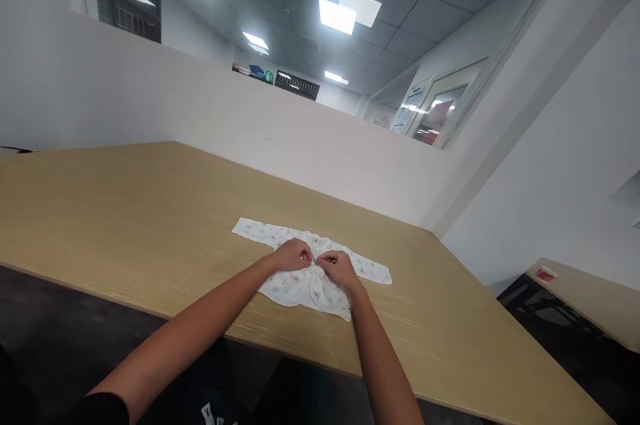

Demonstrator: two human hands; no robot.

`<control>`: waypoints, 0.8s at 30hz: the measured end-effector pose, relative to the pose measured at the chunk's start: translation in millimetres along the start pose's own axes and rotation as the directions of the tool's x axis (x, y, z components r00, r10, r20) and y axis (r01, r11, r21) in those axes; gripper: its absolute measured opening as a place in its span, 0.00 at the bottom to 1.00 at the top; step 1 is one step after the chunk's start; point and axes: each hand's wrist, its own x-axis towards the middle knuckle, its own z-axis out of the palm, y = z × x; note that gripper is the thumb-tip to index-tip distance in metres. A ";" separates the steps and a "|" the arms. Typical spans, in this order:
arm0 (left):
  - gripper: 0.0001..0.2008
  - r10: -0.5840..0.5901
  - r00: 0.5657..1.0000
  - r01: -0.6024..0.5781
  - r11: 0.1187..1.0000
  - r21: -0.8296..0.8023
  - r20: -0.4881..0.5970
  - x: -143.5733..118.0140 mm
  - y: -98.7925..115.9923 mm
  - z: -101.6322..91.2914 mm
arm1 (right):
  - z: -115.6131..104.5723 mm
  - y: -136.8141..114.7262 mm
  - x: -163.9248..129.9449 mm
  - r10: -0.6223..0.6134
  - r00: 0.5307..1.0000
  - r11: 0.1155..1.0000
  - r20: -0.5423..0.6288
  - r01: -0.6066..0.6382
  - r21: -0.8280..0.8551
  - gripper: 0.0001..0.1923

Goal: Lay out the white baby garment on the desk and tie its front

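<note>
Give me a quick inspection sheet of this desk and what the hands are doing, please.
Surface: light wooden table, bare apart from one garment.
Job's things: small white printed baby top lying flat, sleeves spread to both sides.
Clutter: nothing seen on this table.
Hands: left hand and right hand both pinch the top at its middle front, fingertips close together.
Cables: nothing seen.
Surroundings: white partition wall behind, ceiling lights above, second table at right with a small red item.
</note>
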 end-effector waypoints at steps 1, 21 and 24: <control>0.10 -0.005 1.000 0.005 1.000 -0.003 0.000 0.0 0.1 0.1 | 0.0 -1.5 -0.6 0.008 1.000 1.000 0.012 -0.008 0.016 0.12; 0.11 -0.084 0.996 0.085 0.996 0.033 -0.028 -0.5 2.6 8.1 | 5.2 -2.4 -2.9 0.083 0.993 0.997 0.078 -0.084 -0.001 0.11; 0.11 -0.091 0.995 0.093 0.995 0.044 -0.048 -1.1 4.4 7.6 | 6.3 -4.3 -3.5 0.072 0.995 0.997 0.067 -0.069 -0.045 0.06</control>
